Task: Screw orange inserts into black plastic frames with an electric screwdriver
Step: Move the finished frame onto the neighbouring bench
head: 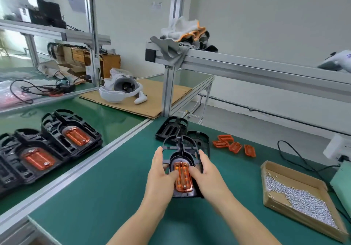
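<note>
Both hands gripped the black frame [182, 161]: the left hand [161, 170] and right hand [207, 170] either side, thumbs pressing the orange insert [183, 177], which ran lengthwise away from the person.

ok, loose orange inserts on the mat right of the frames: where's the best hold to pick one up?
Take a loose orange insert by its two long edges, coming down from above. Each lies flat on the green mat and is a narrow oblong, so fingers probably span the width easily. Start with the rightmost one; it has free mat on its outer side, while the others crowd together.
</note>
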`<state>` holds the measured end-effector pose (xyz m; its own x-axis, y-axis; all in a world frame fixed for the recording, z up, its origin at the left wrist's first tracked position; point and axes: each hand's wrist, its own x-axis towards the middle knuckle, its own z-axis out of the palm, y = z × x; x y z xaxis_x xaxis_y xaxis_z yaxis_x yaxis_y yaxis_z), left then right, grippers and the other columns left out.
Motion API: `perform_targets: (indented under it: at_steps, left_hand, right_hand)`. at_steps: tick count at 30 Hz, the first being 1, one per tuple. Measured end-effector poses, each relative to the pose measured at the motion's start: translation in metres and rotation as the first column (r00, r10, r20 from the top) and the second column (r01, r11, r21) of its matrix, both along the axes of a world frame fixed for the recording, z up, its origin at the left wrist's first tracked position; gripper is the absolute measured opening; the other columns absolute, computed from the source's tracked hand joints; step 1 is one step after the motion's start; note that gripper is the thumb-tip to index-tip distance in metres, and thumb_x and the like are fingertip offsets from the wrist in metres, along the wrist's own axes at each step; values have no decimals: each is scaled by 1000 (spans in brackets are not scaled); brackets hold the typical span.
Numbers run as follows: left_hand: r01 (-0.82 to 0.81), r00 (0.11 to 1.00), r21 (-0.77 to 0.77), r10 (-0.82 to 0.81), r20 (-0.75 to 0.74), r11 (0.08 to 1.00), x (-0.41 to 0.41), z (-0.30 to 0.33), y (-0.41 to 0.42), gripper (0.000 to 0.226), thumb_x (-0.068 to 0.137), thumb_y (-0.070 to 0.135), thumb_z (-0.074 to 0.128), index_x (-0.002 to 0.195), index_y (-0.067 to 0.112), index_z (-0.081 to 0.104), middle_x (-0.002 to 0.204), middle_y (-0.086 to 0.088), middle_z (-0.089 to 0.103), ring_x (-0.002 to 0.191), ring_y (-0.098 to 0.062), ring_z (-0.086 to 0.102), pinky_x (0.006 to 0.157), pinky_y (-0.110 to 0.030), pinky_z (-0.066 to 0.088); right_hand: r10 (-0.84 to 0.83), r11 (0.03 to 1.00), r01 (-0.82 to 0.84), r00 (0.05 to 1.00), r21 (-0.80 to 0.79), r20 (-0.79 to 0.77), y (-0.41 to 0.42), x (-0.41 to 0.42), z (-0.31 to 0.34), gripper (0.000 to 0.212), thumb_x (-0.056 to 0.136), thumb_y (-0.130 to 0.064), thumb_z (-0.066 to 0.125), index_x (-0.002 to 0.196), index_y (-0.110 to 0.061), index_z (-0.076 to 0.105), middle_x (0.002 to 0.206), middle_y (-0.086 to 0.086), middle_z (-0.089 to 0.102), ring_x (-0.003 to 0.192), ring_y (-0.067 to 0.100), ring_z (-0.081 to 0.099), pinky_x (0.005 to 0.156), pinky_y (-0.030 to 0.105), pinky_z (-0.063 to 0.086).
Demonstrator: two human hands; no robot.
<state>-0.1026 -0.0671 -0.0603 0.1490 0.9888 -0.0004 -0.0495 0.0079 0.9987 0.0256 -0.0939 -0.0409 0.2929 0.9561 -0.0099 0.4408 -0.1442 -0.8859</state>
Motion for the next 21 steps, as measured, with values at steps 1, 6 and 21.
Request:
perform_targets:
  at_steps: [1,6,21]
  left_hand:
    - [-26,1000,5,26,8,1000,-7,1,4,80,88,-6,54,147,39,23,148,4,37,134,-10,36,108,-42,39]
    - [-144,988,3,143,51,990,-47,5,22,80,87,-7,54,146,39,26,146,2,41,132,-20,43,105,-46,42]
    - [-543,839,96,533,111,834,-180,18,51,81,85,-9,52,150,28,22,151,8,34,136,-14,37,110,-43,37]
  right_hand:
    - [27,1000,-27,1000,5,8,6,-8,3,64,100,-19,50,154,-24,17,148,-9,39,121,-2,44,85,1,30]
    - [156,988,-156,987,11,46,36,-47,10,64,101,-19,47,155,-22,13,156,-5,28,124,0,31,82,-2,22]
    - [484,872,-488,872,48,80,104,-194,9,58,102,-12,38,155,-20,14,153,0,34,137,10,34,105,18,26]
